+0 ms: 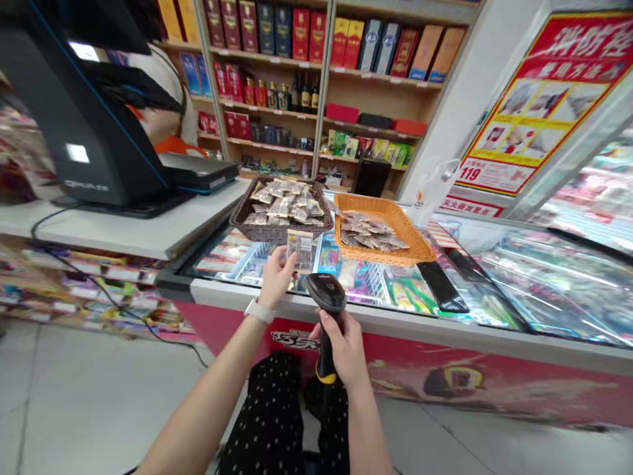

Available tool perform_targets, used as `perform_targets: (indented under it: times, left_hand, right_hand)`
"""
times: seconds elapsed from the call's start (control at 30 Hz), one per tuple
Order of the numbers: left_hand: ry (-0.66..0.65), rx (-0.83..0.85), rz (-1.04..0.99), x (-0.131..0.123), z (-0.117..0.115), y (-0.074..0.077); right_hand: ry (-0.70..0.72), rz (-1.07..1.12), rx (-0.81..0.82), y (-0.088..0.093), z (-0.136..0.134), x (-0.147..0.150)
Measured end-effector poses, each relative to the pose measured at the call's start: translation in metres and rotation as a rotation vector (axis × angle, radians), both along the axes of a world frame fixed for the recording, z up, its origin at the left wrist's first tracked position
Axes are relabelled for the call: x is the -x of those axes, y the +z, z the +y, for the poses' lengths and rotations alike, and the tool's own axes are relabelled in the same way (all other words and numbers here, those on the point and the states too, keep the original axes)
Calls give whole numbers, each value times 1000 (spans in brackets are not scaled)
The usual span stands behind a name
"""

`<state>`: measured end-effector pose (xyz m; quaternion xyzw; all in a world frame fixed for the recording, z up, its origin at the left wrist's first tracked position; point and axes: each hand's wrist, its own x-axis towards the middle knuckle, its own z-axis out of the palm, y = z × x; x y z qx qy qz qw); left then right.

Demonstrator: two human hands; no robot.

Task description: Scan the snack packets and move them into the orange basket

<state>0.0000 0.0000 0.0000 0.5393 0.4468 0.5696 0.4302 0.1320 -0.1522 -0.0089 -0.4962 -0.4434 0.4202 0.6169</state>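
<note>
My left hand (277,276), with a pale watch on its wrist, pinches a small snack packet (300,251) upright by its left edge. Close by on the right, my right hand (343,343) is wrapped around the handle of a black barcode scanner (326,293); its head points toward the packet. Just behind the packet stands a dark woven basket (281,232) heaped with similar small packets (289,201). To its right, an orange-brown basket (413,231) holds a smaller pile of flat packets (370,232). Both baskets rest on the freezer's glass top.
A chest freezer (445,330) with a glass top spans the front. A black phone (442,285) lies on the glass. At left, a checkout machine (109,138) stands on a white counter (99,231), its cable hanging down. Shelves (277,63) of boxes and bottles line the back.
</note>
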Motion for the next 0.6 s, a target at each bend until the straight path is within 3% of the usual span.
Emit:
perform_targets:
  times: [0.17,0.27,0.37,0.5,0.6]
  left_hand:
    - [-144,70,-25,-23,4,36]
    - [-289,164,-67,-65,19,67]
    - [-415,241,-80,-123,41,94]
    - [-537,321,59,-192,61,102]
    - [-559,346,136,-214,61,95]
  right_hand:
    - [-61,44,-1,-7,-6,-26]
    - [-168,112,12,-3,-14,-45]
    - [-270,205,34,7,-25,-65]
    - [-314,303,64,20,-37,-84]
    - [-311,273,67,22,-39,-89]
